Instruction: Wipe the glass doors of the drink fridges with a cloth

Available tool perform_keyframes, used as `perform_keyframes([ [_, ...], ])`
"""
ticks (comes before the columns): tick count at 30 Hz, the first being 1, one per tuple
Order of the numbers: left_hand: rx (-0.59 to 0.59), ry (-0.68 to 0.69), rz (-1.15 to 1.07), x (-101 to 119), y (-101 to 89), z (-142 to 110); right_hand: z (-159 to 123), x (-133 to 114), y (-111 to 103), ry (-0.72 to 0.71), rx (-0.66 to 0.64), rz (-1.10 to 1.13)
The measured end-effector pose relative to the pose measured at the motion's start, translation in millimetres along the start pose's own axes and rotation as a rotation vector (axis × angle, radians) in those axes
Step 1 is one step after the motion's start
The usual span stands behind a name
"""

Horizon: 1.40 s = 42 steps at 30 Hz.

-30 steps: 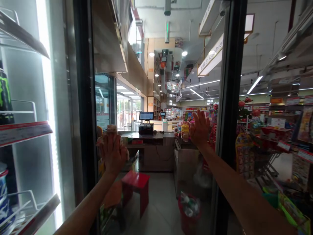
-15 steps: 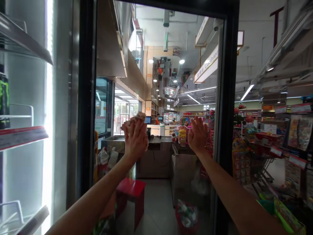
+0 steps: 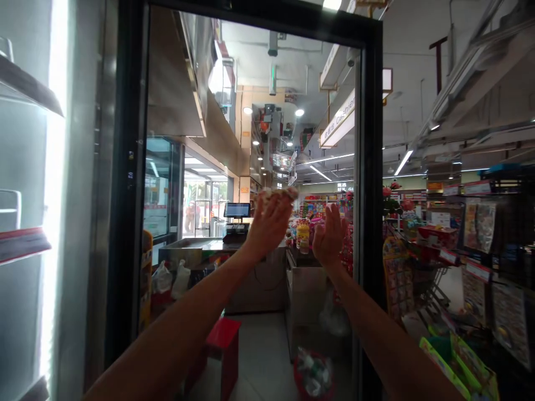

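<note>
The left hand (image 3: 270, 225) presses the cloth (image 3: 281, 196) on the glass door (image 3: 267, 139), cloth under and past its fingertips. The right hand (image 3: 330, 236) is open, holding nothing, fingers up.

Before you stands a door frame (image 3: 370, 167) with a glass pane (image 3: 246, 44); shelves (image 3: 25, 245) lie left, hanging packets (image 3: 480, 228) right. Your left hand (image 3: 270, 225), with the cloth (image 3: 286, 195), lies left of your right hand (image 3: 330, 239). Beyond the pane: stool (image 3: 225, 334), bin (image 3: 296, 373) to its right, counter (image 3: 188, 243) behind, monitor (image 3: 237, 210) upon it.
</note>
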<state>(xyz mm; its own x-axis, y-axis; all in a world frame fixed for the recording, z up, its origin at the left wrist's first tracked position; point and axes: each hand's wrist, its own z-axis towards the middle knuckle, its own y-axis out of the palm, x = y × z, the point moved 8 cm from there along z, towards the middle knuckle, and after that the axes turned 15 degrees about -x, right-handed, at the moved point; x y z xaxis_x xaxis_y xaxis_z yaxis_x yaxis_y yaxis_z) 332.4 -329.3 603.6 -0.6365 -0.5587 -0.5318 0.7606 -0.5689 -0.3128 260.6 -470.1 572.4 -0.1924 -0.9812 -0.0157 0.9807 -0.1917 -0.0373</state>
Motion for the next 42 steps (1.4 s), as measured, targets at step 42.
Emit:
perform_keyframes([
  [42,0.239,-0.607,-0.047,-118,-42.6,-13,-7,1,-3,-0.07,-0.045,0.092],
])
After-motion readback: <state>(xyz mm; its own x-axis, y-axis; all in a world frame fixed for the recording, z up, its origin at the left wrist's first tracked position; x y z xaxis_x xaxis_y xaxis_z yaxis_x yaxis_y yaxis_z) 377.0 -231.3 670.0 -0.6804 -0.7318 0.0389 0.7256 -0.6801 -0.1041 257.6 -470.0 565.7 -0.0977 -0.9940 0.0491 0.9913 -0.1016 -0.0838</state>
